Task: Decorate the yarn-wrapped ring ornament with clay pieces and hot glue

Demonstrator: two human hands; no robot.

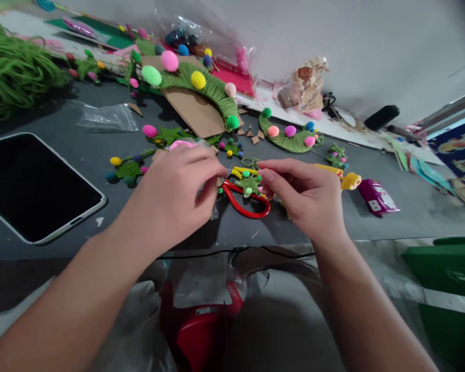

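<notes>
Both my hands work close together above the table's front part. My left hand [178, 191] is closed, thumb and forefinger pinched; what lies between the fingertips is too small to make out. My right hand [306, 194] is pinched at the right edge of a small green yarn star [250, 185] dotted with tiny coloured pom-poms. Behind and below the star show scissors with a red handle loop [251, 213] and a tool's yellow handle [236, 172]. A pink item [182, 143] is partly hidden behind my left hand.
A green yarn-wrapped arch with pom-poms [213, 93] leans on cardboard at the back, a smaller yarn crescent [289, 138] to its right. Left are a tablet [34, 186] and green yarn [15, 72]. A yellow tool [351, 181] and purple packet [376, 197] lie right.
</notes>
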